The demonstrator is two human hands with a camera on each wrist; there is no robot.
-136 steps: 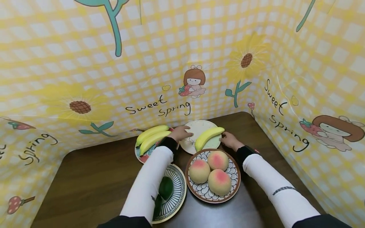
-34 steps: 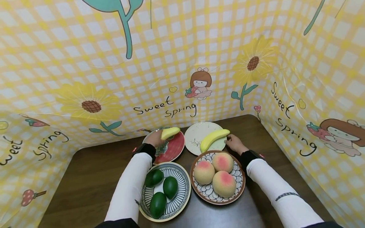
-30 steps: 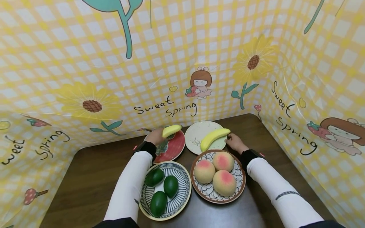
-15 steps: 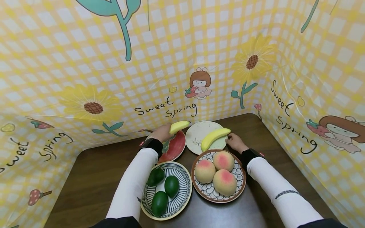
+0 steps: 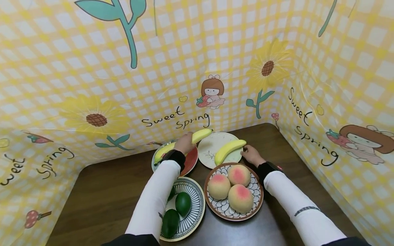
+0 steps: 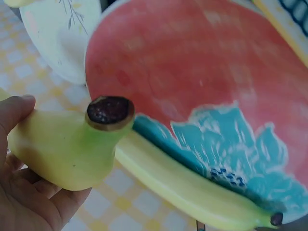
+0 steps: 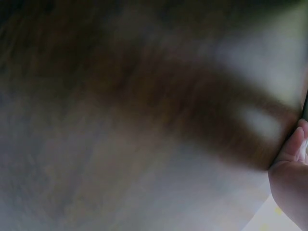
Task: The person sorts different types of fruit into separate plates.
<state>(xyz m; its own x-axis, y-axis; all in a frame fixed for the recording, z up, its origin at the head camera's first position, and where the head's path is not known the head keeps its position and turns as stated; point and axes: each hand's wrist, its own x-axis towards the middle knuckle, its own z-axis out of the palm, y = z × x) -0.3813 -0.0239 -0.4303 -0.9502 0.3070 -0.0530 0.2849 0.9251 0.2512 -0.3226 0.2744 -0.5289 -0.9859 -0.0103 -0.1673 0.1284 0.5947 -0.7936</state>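
In the head view my left hand [image 5: 184,143] grips a yellow banana [image 5: 201,135], whose far tip overlaps the upper left edge of the cream plate [image 5: 212,141]. The left wrist view shows thumb and fingers round this banana, its dark stem end toward the camera. A second banana [image 6: 183,185] lies on the red plate [image 6: 144,57] with a teal flower, partly behind my hand in the head view. On the cream plate rests a third banana [image 5: 229,151]. My right hand [image 5: 253,156] holds that plate's right rim, fingers bent, beside the banana's tip; its wrist view is mostly dark blur.
Closer to me, a brown-rimmed plate [image 5: 261,194] bears three peaches [image 5: 238,175]. Left of it, a blue-striped plate [image 5: 195,218] holds dark green avocado-like fruits [image 5: 183,204], partly under my left sleeve. Yellow checked cloth [image 5: 172,85] walls the dark table [image 5: 107,184] behind and to the right.
My left hand went from beside the cream plate to the red plate, took up one of its two bananas and carried it right. My right hand stays at the cream plate's rim.
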